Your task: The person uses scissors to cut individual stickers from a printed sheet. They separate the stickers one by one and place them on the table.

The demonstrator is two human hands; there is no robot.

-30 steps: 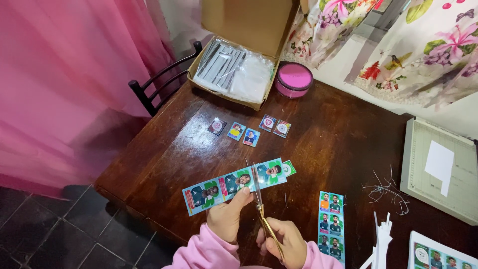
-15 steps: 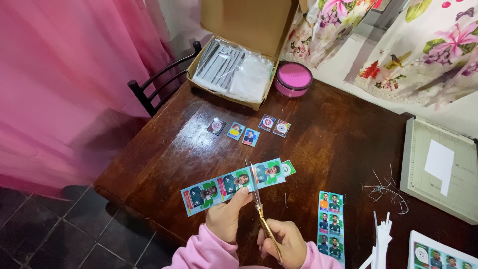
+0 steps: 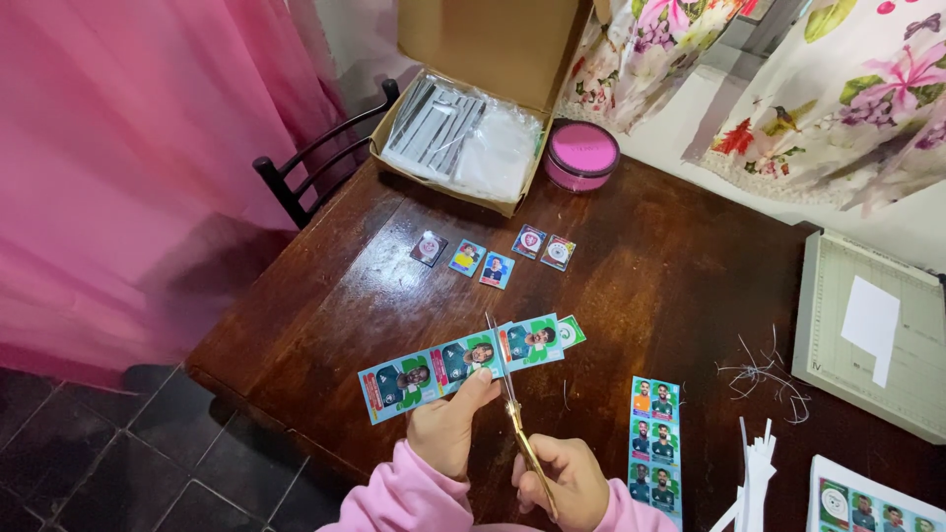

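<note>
A green-and-blue sticker strip [image 3: 463, 362] is pinched by the left hand [image 3: 451, 426] above the tabletop [image 3: 325, 296] near its front edge; scissors [image 3: 512, 409] are gripped by the right hand [image 3: 562, 481], blades across the strip. Five small stickers [image 3: 493, 258] lie mid-table before an open cardboard box [image 3: 463, 128] and a pink round tin [image 3: 581, 156], with bare wood between.

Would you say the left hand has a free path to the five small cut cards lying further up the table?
Probably yes, once it lets go: the left hand is pinching the sticker strip, and only bare table lies between it and the cards.
</note>
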